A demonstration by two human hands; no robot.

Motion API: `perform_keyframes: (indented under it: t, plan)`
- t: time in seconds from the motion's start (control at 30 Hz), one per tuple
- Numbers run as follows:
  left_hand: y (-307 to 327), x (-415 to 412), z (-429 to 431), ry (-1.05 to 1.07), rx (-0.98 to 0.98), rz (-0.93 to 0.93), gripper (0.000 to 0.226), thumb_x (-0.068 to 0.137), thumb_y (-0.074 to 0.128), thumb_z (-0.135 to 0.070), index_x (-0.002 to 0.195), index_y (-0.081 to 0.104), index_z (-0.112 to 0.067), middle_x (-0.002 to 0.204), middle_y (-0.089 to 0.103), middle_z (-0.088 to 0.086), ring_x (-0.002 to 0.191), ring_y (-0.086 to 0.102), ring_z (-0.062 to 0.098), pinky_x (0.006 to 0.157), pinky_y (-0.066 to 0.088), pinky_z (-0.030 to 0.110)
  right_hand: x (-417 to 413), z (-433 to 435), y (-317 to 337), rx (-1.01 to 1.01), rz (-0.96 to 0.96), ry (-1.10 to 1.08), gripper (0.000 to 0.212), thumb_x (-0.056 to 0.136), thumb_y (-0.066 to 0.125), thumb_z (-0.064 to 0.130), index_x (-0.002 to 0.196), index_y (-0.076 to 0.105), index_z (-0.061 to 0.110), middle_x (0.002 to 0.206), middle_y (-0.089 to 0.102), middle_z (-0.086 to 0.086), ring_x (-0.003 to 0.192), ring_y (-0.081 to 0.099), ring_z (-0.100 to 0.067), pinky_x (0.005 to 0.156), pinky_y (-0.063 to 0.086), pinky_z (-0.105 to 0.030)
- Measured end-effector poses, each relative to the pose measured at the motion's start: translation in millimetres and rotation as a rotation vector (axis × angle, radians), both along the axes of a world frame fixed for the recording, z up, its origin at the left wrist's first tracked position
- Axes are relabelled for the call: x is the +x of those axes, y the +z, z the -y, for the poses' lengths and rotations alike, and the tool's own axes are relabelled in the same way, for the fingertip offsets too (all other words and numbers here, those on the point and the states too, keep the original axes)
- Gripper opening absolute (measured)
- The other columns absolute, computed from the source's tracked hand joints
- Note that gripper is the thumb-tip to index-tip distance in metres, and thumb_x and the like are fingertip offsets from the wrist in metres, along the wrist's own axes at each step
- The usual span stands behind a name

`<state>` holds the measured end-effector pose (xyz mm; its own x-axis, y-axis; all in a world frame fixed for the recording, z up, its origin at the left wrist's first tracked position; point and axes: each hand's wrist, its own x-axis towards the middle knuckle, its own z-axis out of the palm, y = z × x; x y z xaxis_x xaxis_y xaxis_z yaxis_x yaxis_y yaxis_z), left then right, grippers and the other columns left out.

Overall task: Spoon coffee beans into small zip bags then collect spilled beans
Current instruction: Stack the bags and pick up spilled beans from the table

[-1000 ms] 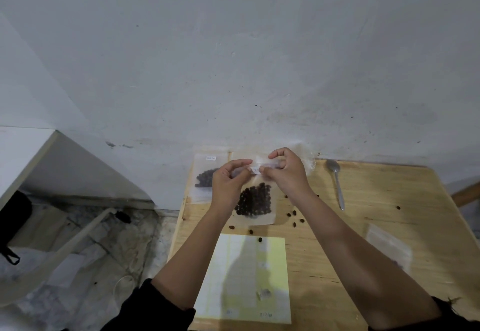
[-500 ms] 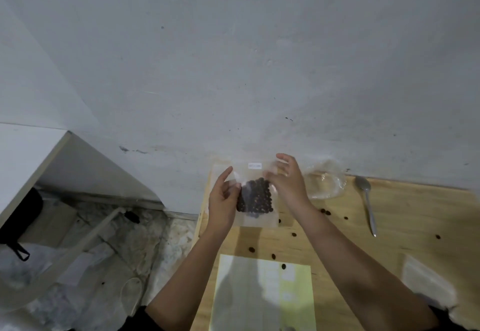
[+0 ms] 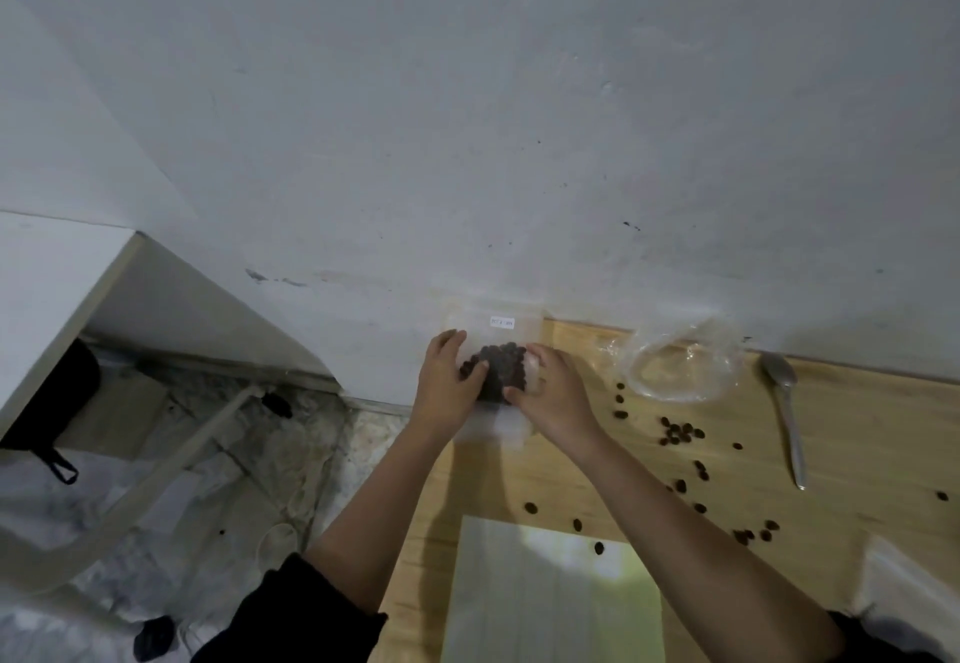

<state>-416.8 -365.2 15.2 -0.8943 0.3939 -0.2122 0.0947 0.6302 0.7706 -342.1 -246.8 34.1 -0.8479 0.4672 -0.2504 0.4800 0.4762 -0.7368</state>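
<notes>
Pale grey wall (image 3: 467, 116) fills most of the view, rough and dotted with small dark marks. Below it sits a light wooden table (image 3: 857, 428) with smooth planks. On the left is a cracked stone floor (image 3: 218, 480) with a pale hose (image 3: 156, 485) lying across it.

At the far left corner of the table lies a small clear zip bag (image 3: 493, 329). It is flat, made of thin plastic, and has a little white label (image 3: 502, 322) near its top. The writing on the label is too small to read. Inside the bag is a dark heap of coffee beans (image 3: 501, 361).

Both hands rest on this bag. The left hand (image 3: 447, 381) lies on the left side with its fingers spread over the beans. The right hand (image 3: 550, 392) lies on the right side, fingers bent and pressing down on the plastic. Neither hand is closed into a fist; they lie loose on top of the bag. Black sleeves cover the upper arms.

To the right is a bigger clear plastic bag (image 3: 680, 366), crumpled and open, with nothing seen inside. Next to it lies a long grey metal spoon (image 3: 787, 418), its bowl near the wall.

Loose spilled beans (image 3: 680, 433) are scattered over the wood, small, brown and oval. One sits on a pale sheet of paper (image 3: 550, 600) close to the person. Another flat clear bag (image 3: 904, 584) lies at the bottom right.
</notes>
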Motion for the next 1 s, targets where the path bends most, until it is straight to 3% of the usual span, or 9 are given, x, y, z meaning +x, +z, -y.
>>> perform_keyframes:
  t: [0.2, 0.3, 0.47, 0.6, 0.7, 0.87, 1.0]
  plan:
    - [-9, 6, 0, -0.052, -0.143, 0.010, 0.055, 0.097, 0.048, -0.027, 0.145, 0.030, -0.005, 0.155, 0.020, 0.014, 0.144, 0.016, 0.024, 0.113, 0.017, 0.028, 5, 3, -5, 0.039, 0.109, 0.151, 0.065, 0.091, 0.058, 0.025, 0.147, 0.027, 0.014, 0.155, 0.021, -0.003, 0.144, 0.014, -0.018, 0.115, 0.016, -0.030]
    - [2, 12, -3, -0.002, -0.136, -0.054, 0.053, 0.097, 0.049, -0.024, 0.143, 0.033, -0.003, 0.156, 0.017, 0.014, 0.144, 0.012, 0.026, 0.115, 0.014, 0.031, 12, -3, 3, 0.013, 0.062, 0.107, 0.059, 0.092, 0.057, 0.023, 0.145, 0.033, 0.016, 0.154, 0.020, -0.002, 0.143, 0.017, -0.018, 0.115, 0.019, -0.030]
    - [38, 39, -41, 0.010, 0.020, -0.191, 0.045, 0.096, 0.052, -0.024, 0.136, 0.045, -0.005, 0.150, 0.028, 0.011, 0.138, 0.025, 0.023, 0.106, 0.027, 0.025, 49, -38, 33, 0.030, -0.128, -0.087, 0.039, 0.089, 0.056, 0.012, 0.128, 0.051, 0.013, 0.131, 0.045, 0.001, 0.123, 0.043, -0.012, 0.100, 0.032, -0.018]
    - [55, 84, -98, -0.156, 0.129, -0.225, 0.036, 0.093, 0.055, -0.025, 0.126, 0.054, -0.008, 0.134, 0.046, 0.007, 0.124, 0.041, 0.021, 0.101, 0.033, 0.023, 107, -87, 51, 0.071, -0.195, -0.308, 0.032, 0.088, 0.058, 0.009, 0.120, 0.057, 0.010, 0.121, 0.054, -0.002, 0.113, 0.051, -0.014, 0.091, 0.041, -0.022]
    - [54, 134, -140, -0.331, 0.183, -0.180, 0.032, 0.093, 0.056, -0.024, 0.123, 0.056, -0.011, 0.127, 0.050, 0.003, 0.120, 0.044, 0.017, 0.090, 0.027, 0.012, 171, -123, 51, 0.122, -0.165, -0.502, 0.028, 0.087, 0.060, 0.010, 0.116, 0.059, 0.010, 0.114, 0.057, -0.004, 0.106, 0.055, -0.016, 0.085, 0.042, -0.023]
    - [35, 222, -187, -0.578, 0.160, -0.034, 0.031, 0.093, 0.055, -0.025, 0.123, 0.055, -0.016, 0.120, 0.049, -0.006, 0.117, 0.046, 0.011, 0.083, 0.026, 0.009, 295, -156, 33, 0.096, -0.001, -0.803, 0.026, 0.087, 0.059, 0.009, 0.113, 0.058, 0.008, 0.110, 0.057, -0.007, 0.100, 0.053, -0.020, 0.082, 0.038, -0.024]
    - [13, 281, -201, -0.669, 0.080, 0.090, 0.041, 0.093, 0.057, -0.024, 0.132, 0.048, -0.016, 0.129, 0.047, -0.004, 0.122, 0.044, 0.012, 0.093, 0.032, 0.014, 364, -159, 5, 0.025, 0.125, -0.906, 0.030, 0.087, 0.060, 0.010, 0.116, 0.056, 0.005, 0.113, 0.057, -0.014, 0.105, 0.054, -0.027, 0.086, 0.041, -0.027]
